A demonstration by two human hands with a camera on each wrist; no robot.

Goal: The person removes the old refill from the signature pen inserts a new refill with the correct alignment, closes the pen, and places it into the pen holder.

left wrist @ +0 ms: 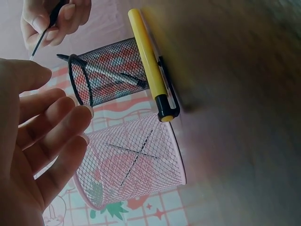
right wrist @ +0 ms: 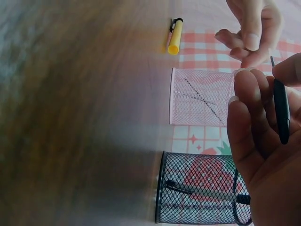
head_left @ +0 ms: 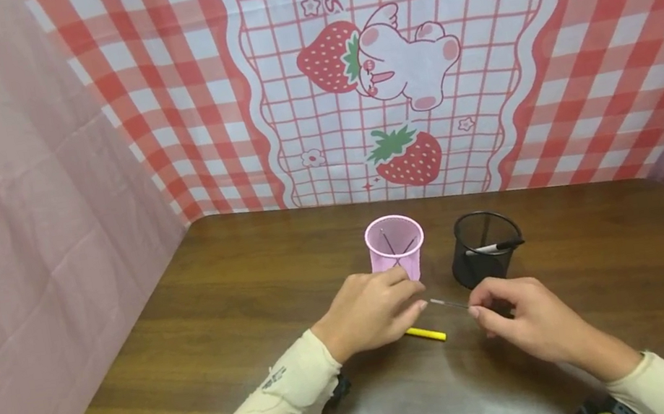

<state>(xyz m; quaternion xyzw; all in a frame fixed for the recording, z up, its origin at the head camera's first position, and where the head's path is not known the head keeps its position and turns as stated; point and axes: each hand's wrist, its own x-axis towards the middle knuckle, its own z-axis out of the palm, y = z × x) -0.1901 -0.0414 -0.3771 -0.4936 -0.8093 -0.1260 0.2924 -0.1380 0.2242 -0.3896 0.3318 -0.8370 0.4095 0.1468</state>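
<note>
My right hand (head_left: 525, 317) pinches a slim tool with a black handle (right wrist: 281, 110), a thin dark shaft and a pale tip; its exact kind is unclear. That tip points left, towards my left hand (head_left: 375, 309), whose fingers are loosely bent and hold nothing. In the head view there is a small gap between tip and left fingers. Just behind the left hand stands a pink mesh cup (head_left: 391, 220) with two thin dark sticks crossed inside. A yellow pen (left wrist: 149, 56) with a black end and clip lies on the table, partly hidden by the left hand in the head view.
Right of the pink cup stands a black mesh cup (head_left: 481, 270), holding a white and black pen (head_left: 493, 248) that leans over its rim. The brown wooden table (head_left: 238, 274) ends at a red checked strawberry cloth (head_left: 208, 96). A pink cloth (head_left: 24, 178) hangs at the left.
</note>
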